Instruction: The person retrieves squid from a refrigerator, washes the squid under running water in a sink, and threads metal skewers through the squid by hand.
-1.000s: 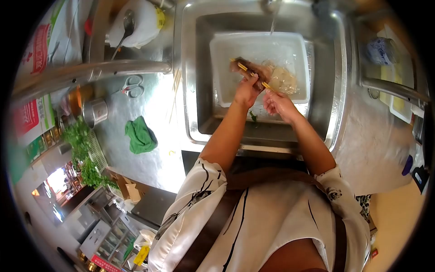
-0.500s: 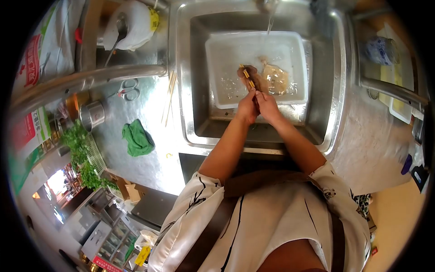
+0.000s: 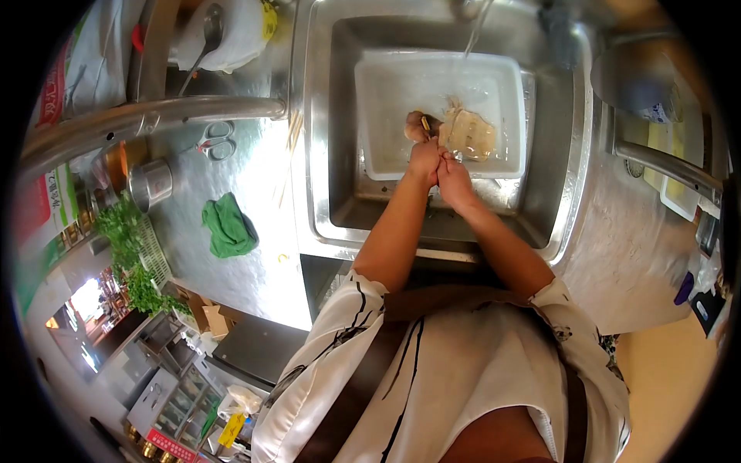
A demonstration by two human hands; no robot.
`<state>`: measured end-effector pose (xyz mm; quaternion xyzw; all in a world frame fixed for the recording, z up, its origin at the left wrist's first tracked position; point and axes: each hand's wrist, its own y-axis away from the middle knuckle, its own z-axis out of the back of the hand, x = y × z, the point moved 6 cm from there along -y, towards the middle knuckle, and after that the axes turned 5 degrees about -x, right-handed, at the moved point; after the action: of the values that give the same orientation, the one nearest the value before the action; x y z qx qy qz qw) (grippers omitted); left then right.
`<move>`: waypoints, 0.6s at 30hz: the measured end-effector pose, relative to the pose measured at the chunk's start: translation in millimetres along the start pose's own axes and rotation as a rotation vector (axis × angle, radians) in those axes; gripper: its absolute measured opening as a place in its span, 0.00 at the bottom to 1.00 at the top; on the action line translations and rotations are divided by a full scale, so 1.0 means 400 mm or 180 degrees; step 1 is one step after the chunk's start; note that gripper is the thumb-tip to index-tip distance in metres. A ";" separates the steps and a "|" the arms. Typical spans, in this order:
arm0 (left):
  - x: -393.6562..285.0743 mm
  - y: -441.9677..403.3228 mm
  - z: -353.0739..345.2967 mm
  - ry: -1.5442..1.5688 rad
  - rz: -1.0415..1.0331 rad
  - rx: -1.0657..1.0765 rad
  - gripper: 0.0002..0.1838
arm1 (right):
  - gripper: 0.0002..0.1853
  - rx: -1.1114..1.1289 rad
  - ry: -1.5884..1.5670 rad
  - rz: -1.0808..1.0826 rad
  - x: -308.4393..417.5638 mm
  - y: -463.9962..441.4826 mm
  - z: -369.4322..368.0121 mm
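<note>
Over the near edge of a white plastic tub (image 3: 369, 73), my left hand (image 3: 424, 163) is closed round a brown, soft-looking piece (image 3: 414, 123). A narrow yellow-and-dark strip (image 3: 425, 123) shows along it; what this is I cannot tell. My right hand (image 3: 454, 184) presses against the left, fingers bent together, and whatever they pinch is hidden. Just beyond my right fingers, a flat, pale tan piece (image 3: 469, 135) with a frayed far end lies wet in the tub. A thin stream of water (image 3: 476, 32) falls at the tub's far side.
The tub sits inside a steel sink (image 3: 315, 139). On the left counter are thin wooden sticks (image 3: 294, 130), scissors (image 3: 217, 141), a green cloth (image 3: 229, 226) and a metal cup (image 3: 150, 184). A steel rail (image 3: 193, 112) crosses the left side, another rail (image 3: 668, 158) the right.
Both hands have moved slightly away from my body, and the left now covers more of the brown piece. Less of the yellow-and-dark strip shows. The view has shifted a little.
</note>
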<state>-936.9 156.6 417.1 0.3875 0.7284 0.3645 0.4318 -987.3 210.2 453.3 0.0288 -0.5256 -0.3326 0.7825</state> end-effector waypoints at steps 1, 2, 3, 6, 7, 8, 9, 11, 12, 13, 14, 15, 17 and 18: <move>0.001 -0.009 0.000 0.0001 0.0004 0.0000 0.07 | 0.14 0.0000 0.0003 -0.0003 0.008 0.003 0.006; 0.006 -0.017 -0.004 0.0138 0.0151 0.0088 0.07 | 0.14 -0.0104 0.0123 0.0176 0.025 0.007 0.018; 0.010 -0.024 -0.012 0.0274 0.0294 0.0180 0.07 | 0.13 -0.0210 0.0244 0.0359 0.043 0.009 0.031; 0.012 -0.044 -0.025 -0.0153 0.0236 0.0290 0.07 | 0.15 0.0269 -0.0415 -0.0134 0.052 0.009 0.040; 0.004 -0.073 -0.005 -0.0157 0.0242 0.0289 0.07 | 0.15 0.0267 -0.0417 -0.0140 0.069 0.025 0.046; -0.030 -0.101 0.018 -0.0189 0.0018 0.0476 0.06 | 0.15 0.0369 0.0027 -0.0114 0.085 0.054 0.042; -0.051 -0.119 0.032 -0.0219 -0.0196 0.0664 0.05 | 0.17 0.0469 0.0475 -0.0095 0.095 0.078 0.035; -0.085 -0.086 -0.010 -0.0149 0.0027 0.0512 0.03 | 0.19 0.0361 0.0219 -0.0254 0.086 0.081 0.037; -0.086 -0.077 -0.010 -0.0083 0.0232 0.0331 0.04 | 0.19 0.0317 0.0013 -0.0211 0.085 0.080 0.038; -0.082 -0.086 -0.006 -0.0104 0.0232 0.0323 0.04 | 0.19 0.0261 -0.0201 -0.0156 0.087 0.079 0.040; -0.082 -0.097 -0.012 -0.0197 0.0086 0.0360 0.04 | 0.19 0.0238 -0.0218 -0.0161 0.084 0.085 0.047; -0.075 -0.123 -0.009 -0.0280 -0.0047 0.0404 0.05 | 0.19 0.0364 -0.0227 -0.0321 0.088 0.103 0.060; -0.114 -0.249 0.031 -0.1231 -0.1994 0.1286 0.04 | 0.20 0.0468 -0.0194 -0.0496 0.098 0.148 0.112; -0.140 -0.222 0.015 -0.1796 -0.2947 0.1751 0.05 | 0.19 0.0672 -0.0286 -0.0452 0.113 0.180 0.131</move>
<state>-935.4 70.2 357.4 0.2094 0.7462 -0.1795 0.6059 -985.9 257.3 541.7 0.1333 -0.5889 -0.3309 0.7252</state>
